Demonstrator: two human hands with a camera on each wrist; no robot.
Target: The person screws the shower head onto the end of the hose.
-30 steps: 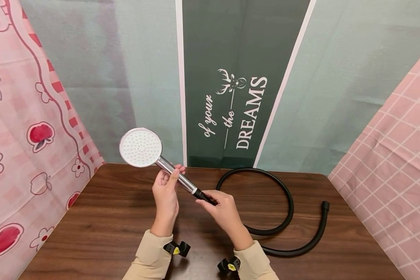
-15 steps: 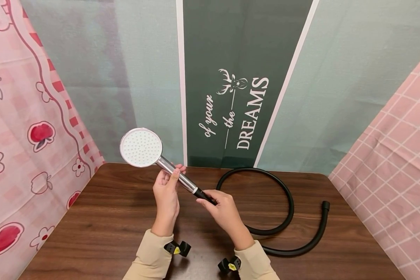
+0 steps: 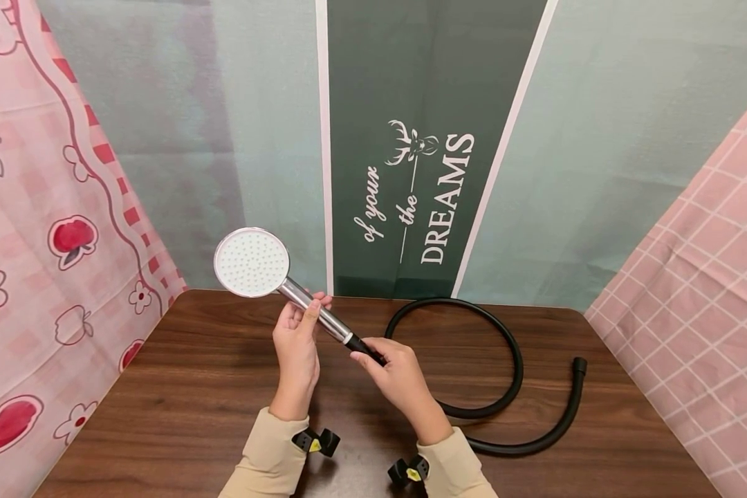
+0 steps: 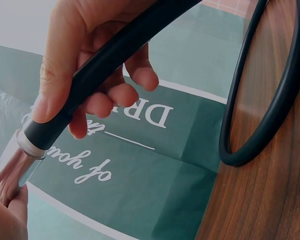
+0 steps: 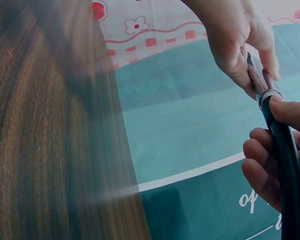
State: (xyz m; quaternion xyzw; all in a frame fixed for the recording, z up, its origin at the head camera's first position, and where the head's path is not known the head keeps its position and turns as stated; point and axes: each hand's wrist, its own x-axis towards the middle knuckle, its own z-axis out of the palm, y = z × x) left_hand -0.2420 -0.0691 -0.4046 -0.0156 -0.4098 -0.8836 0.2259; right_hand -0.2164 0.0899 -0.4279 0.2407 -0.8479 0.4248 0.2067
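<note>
The person's left hand [image 3: 297, 346] grips the chrome handle [image 3: 333, 324] of a handheld shower head [image 3: 252, 263], the thumb lying along the near side and the fingers curled behind. The right hand [image 3: 398, 370] pinches the black collar [image 3: 355, 344] of a shower hose [image 3: 520, 366] at the handle's lower end, thumb on top and fingers bent beneath. A pale ring [image 4: 30, 145] shows where collar and handle meet; from here I can't tell how far they are joined.

The shower head is held up above the wooden table [image 3: 193, 401], slanting, its round white spray face toward the person, beyond the left hand. The black hose curls in a wide loop over the table on the right, passes partly hidden behind the right forearm, and ends in a black end fitting [image 3: 579, 366] near the right side, pointing away from the person.

Both forearms wear beige sleeves [image 3: 268, 449]. Behind the table hangs a dark green panel [image 3: 373, 83] printed with "DREAMS", with pink apple-print cloth [image 3: 37, 173] to the left and pink grid cloth [image 3: 709, 297] to the right.
</note>
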